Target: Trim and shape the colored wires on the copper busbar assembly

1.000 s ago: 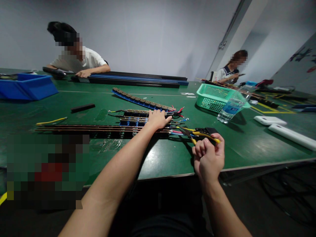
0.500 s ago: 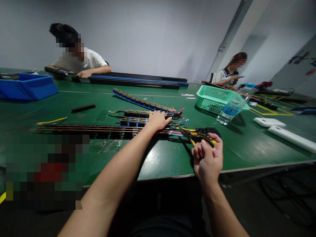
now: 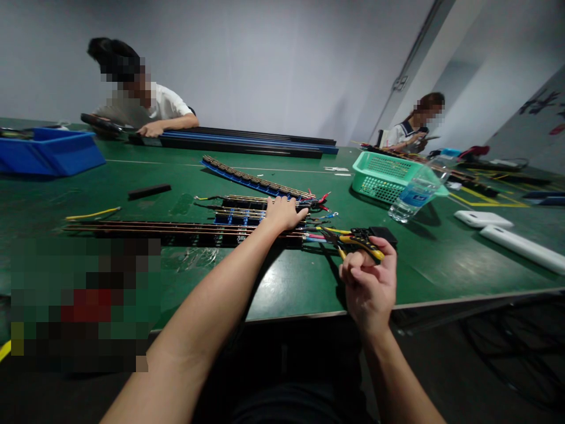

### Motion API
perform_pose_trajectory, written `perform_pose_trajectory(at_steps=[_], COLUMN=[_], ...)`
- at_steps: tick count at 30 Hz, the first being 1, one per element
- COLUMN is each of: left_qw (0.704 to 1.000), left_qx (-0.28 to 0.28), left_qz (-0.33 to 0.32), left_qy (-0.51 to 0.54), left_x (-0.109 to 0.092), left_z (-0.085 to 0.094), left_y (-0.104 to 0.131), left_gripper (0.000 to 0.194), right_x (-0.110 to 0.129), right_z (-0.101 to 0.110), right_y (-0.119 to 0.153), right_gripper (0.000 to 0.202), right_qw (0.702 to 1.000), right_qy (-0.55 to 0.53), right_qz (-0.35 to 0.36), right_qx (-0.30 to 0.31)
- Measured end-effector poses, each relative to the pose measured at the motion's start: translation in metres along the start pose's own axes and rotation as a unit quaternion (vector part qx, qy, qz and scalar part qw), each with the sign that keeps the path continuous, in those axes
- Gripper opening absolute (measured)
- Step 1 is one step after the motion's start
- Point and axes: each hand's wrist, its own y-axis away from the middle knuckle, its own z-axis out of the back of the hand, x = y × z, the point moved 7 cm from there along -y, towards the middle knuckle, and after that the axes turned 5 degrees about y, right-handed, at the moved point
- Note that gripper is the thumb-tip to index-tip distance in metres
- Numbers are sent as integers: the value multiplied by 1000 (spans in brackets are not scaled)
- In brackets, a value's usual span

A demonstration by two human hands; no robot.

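Observation:
My left hand (image 3: 282, 214) lies palm down with spread fingers across the long black strips (image 3: 145, 231), which carry copper-coloured rods. My right hand (image 3: 371, 274) is wrapped round yellow-and-black pliers (image 3: 362, 246) near the table's front edge. The jaws of the pliers are by the pink, blue and yellow wires (image 3: 316, 238) at the strips' right end; whether they touch a wire I cannot tell. Behind my left hand, a blue-edged strip (image 3: 247, 176) lies at a slant. Red-tipped wires (image 3: 324, 199) stick out beyond my left fingers.
On the green table (image 3: 432, 253) stand a blue bin (image 3: 66, 156), a green basket (image 3: 375, 185) and a water bottle (image 3: 410, 197). White devices (image 3: 521, 247) lie at right. One person (image 3: 170, 106) handles long bars (image 3: 247, 144) opposite; another person (image 3: 399, 135) sits far right.
My right hand and the pliers have shifted slightly to the left. My left hand stays on the strips.

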Motion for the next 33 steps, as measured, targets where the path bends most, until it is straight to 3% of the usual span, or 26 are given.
perform_pose_trajectory(at_steps=[9,25,29,33], left_qw=[1000,1000,1000,1000], left_qx=[2,2,4,6], left_qz=[0,-2,-4,-5], left_qy=[-5,0,0,0], left_x=[1,1,1,1], left_z=[-2,-2,-3,-3], left_y=[-2,-2,-3,-4], left_gripper=[68,72,72,73], right_x=[-4,-3,-4,-4], right_z=[-1,-6,-9,-9], right_y=[7,8,8,10], right_gripper=[58,65,51,41], right_qw=[999,997,995,997], right_qy=[48,19,32,50], right_qz=[6,23,21,-5], right_qx=[24,75,93,60])
